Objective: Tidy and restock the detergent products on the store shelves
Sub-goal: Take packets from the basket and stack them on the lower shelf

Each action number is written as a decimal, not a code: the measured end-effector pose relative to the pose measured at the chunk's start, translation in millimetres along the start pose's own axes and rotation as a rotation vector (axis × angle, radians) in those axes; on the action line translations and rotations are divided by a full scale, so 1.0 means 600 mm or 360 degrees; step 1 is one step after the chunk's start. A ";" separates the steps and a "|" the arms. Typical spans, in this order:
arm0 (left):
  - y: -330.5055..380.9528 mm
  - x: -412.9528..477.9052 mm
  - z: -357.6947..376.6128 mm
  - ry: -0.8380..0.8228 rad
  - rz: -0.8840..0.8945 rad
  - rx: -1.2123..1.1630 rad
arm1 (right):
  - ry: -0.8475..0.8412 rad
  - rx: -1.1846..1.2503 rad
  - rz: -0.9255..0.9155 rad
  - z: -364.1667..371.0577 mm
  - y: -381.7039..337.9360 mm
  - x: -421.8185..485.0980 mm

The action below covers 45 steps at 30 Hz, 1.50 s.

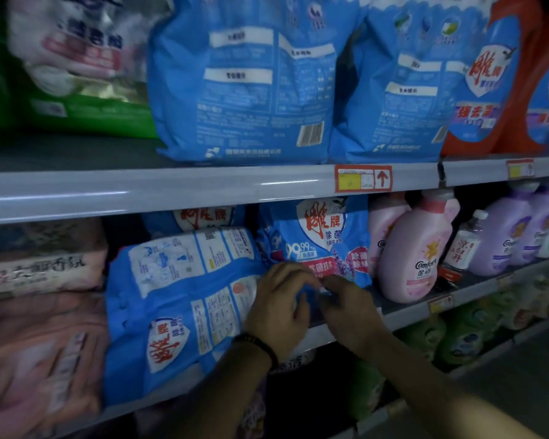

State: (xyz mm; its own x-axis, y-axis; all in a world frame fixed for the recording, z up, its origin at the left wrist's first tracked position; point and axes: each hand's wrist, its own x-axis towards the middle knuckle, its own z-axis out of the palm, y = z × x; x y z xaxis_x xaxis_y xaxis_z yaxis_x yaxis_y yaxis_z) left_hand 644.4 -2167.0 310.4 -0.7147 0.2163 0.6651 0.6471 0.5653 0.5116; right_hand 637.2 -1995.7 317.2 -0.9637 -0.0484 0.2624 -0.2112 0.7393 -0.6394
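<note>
On the middle shelf (406, 312) both hands, left (278, 308) and right (346, 307), pinch the lower edge of an upright blue detergent bag (317, 239), while the tilted blue bag (178, 305) beside it seems yet to be straightened.

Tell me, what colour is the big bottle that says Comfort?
Pink: the Comfort bottle shows clearly in the head view.

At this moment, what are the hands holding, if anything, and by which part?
Both hands, left hand and right hand, pinch the right edge of the blue detergent bag lying tilted on the middle shelf.
</note>
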 end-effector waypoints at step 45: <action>0.027 -0.111 -0.266 0.0402 -0.1915 -0.1913 | 0.0416 0.0591 -0.0325 0.187 -0.317 -0.147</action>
State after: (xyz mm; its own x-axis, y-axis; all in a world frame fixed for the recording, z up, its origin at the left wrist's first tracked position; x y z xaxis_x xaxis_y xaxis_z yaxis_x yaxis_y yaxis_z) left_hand 744.8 -2299.4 361.5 -0.9299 -0.0371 -0.3660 -0.2754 -0.5896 0.7593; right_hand 744.4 -2207.5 334.8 -0.8336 0.0375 0.5511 -0.4812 0.4406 -0.7578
